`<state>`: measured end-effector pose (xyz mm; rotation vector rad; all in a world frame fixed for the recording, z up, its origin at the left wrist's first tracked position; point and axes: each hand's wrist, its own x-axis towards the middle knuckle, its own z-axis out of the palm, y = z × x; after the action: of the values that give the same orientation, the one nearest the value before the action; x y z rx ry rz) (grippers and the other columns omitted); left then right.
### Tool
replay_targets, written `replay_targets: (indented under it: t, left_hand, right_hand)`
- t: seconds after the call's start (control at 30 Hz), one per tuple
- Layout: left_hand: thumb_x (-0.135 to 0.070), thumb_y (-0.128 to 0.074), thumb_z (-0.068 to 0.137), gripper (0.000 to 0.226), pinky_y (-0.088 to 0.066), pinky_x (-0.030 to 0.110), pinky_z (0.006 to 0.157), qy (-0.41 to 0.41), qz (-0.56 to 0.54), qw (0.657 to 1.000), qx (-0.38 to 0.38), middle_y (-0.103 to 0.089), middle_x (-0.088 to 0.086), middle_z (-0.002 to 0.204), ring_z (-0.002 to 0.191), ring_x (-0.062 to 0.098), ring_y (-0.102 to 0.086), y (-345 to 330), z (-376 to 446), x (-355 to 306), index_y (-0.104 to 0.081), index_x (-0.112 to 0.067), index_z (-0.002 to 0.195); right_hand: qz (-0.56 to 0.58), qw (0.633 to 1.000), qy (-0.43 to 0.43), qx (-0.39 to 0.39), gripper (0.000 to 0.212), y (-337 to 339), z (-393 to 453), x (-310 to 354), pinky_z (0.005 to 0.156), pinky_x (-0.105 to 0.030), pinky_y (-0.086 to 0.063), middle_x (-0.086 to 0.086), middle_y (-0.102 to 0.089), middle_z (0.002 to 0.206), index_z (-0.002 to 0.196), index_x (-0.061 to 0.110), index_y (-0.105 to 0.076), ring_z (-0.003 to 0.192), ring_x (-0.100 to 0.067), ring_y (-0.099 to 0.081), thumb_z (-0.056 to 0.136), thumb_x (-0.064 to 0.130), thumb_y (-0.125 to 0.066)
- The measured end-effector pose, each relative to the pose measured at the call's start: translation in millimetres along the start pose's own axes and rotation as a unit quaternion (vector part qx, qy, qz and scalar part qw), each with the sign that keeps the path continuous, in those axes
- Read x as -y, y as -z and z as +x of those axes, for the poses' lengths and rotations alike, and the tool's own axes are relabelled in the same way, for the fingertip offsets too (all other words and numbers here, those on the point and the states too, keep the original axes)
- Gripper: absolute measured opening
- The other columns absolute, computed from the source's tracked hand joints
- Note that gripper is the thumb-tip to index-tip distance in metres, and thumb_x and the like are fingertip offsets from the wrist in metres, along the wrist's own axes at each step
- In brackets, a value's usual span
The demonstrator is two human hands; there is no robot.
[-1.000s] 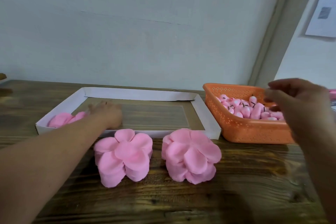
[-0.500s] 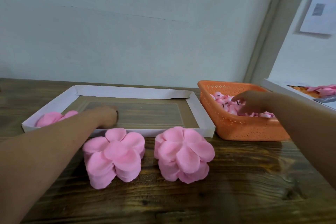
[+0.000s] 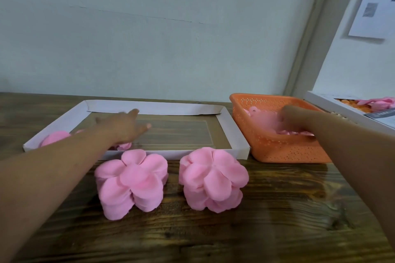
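Note:
Two stacks of pink flower-shaped petals stand on the wooden table, one on the left (image 3: 131, 181) and one on the right (image 3: 213, 179). Behind them lies a shallow white cardboard tray (image 3: 233, 132) with a pink flower (image 3: 55, 137) in its left corner and another pink piece (image 3: 124, 146) under my wrist. My left hand (image 3: 126, 126) hovers over the tray with fingers spread, holding nothing. My right hand (image 3: 294, 118) reaches into the orange basket (image 3: 277, 149) among small pink buds (image 3: 254, 111); its fingertips are hidden, so any grip is unclear.
A white box (image 3: 333, 107) with pink and orange pieces sits at the far right edge. A pale wall rises just behind the table, with a paper sheet (image 3: 374, 2) pinned at upper right. Bare wood lies in front of the petal stacks.
My left hand lifted off the tray floor and spread its fingers, leaving a pink piece there. My right hand dropped from above the basket down into the buds.

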<state>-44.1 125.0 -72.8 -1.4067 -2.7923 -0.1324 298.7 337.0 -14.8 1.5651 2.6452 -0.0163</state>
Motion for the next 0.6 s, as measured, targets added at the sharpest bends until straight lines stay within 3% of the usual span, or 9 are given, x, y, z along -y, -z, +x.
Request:
replay_targets:
  t: [0.07,0.13,0.23,0.27,0.33,0.4,0.5,0.6]
  left_hand:
    - [-0.053,-0.04,0.095,0.056,-0.036,0.042,0.101,-0.047,-0.006,0.994,-0.101,-0.048,0.007,0.142,0.128,0.029,-0.045,18.9,-10.9,-18.5,-0.038,-0.023,0.143]
    - [-0.04,-0.053,0.094,0.043,-0.04,0.03,0.094,-0.171,-0.092,0.971,-0.136,-0.056,0.005,0.134,0.12,0.023,-0.052,33.7,-25.5,-46.4,-0.054,-0.021,0.133]
    - [-0.023,-0.065,0.088,0.039,-0.039,0.005,0.075,-0.349,-0.143,0.926,0.02,-0.059,-0.011,0.117,0.106,0.009,-0.056,44.3,-55.3,-87.5,-0.061,-0.023,0.127]
    - [-0.021,-0.065,0.088,0.04,-0.039,0.004,0.075,-0.379,-0.128,0.915,0.058,-0.057,-0.014,0.117,0.106,0.007,-0.055,44.2,-62.3,-96.0,-0.06,-0.025,0.127]
    - [-0.02,-0.064,0.088,0.04,-0.045,0.019,0.088,-0.405,-0.1,0.904,0.092,-0.06,-0.011,0.124,0.109,0.008,-0.055,41.1,-70.2,-105.1,-0.06,-0.028,0.127]
    - [-0.022,-0.065,0.088,0.035,-0.046,0.031,0.091,-0.407,-0.087,0.904,0.1,-0.063,-0.005,0.122,0.107,0.012,-0.057,36.8,-75.5,-108.7,-0.064,-0.027,0.123]
    - [-0.021,-0.065,0.087,0.027,-0.045,0.027,0.084,-0.397,-0.082,0.911,0.073,-0.067,-0.003,0.114,0.1,0.014,-0.06,32.7,-80.4,-111.0,-0.07,-0.022,0.113]
    - [-0.017,-0.065,0.084,0.019,-0.047,0.034,0.079,-0.399,-0.087,0.912,0.048,-0.069,0.001,0.102,0.091,0.017,-0.062,32.6,-83.1,-110.8,-0.072,-0.018,0.102]
  right_hand:
    - [0.015,0.998,0.009,-0.054,0.014,0.5,2.8,-6.0,0.054,-0.024,-0.034,-0.004,-0.058,0.073,0.077,0.009,-0.059,0.07,-0.018,-0.05,0.09,0.015,-0.055]
    - [0.052,0.992,0.021,-0.116,0.013,0.0,6.7,-10.5,0.054,-0.025,-0.032,-0.004,-0.055,0.073,0.079,0.01,-0.057,0.071,-0.021,-0.05,0.09,0.014,-0.052]
    - [0.137,0.977,0.03,-0.16,0.009,-3.3,8.6,-14.9,0.06,-0.027,-0.039,-0.004,-0.057,0.075,0.083,0.012,-0.056,0.072,-0.023,-0.055,0.09,0.015,-0.05]
    - [0.172,0.97,0.033,-0.167,0.007,-4.1,8.1,-15.9,0.064,-0.028,-0.043,-0.004,-0.059,0.078,0.088,0.014,-0.056,0.072,-0.023,-0.057,0.09,0.017,-0.05]
    - [0.222,0.959,0.045,-0.172,0.01,-3.8,5.7,-18.1,0.07,-0.034,-0.051,-0.005,-0.062,0.079,0.097,0.017,-0.058,0.072,-0.023,-0.061,0.092,0.02,-0.05]
    - [0.232,0.958,0.052,-0.16,0.01,-2.9,3.0,-20.4,0.066,-0.038,-0.056,-0.004,-0.064,0.075,0.097,0.018,-0.06,0.064,-0.022,-0.065,0.092,0.021,-0.051]
    - [0.235,0.96,0.04,-0.149,0.005,-2.7,-1.0,-24.7,0.048,-0.028,-0.05,-0.004,-0.063,0.065,0.094,0.018,-0.062,0.046,-0.015,-0.058,0.089,0.016,-0.06]
    - [0.266,0.951,0.022,-0.154,0.009,-4.3,-3.8,-27.8,0.043,-0.024,-0.044,-0.005,-0.062,0.064,0.093,0.016,-0.063,0.044,-0.013,-0.055,0.085,0.01,-0.064]
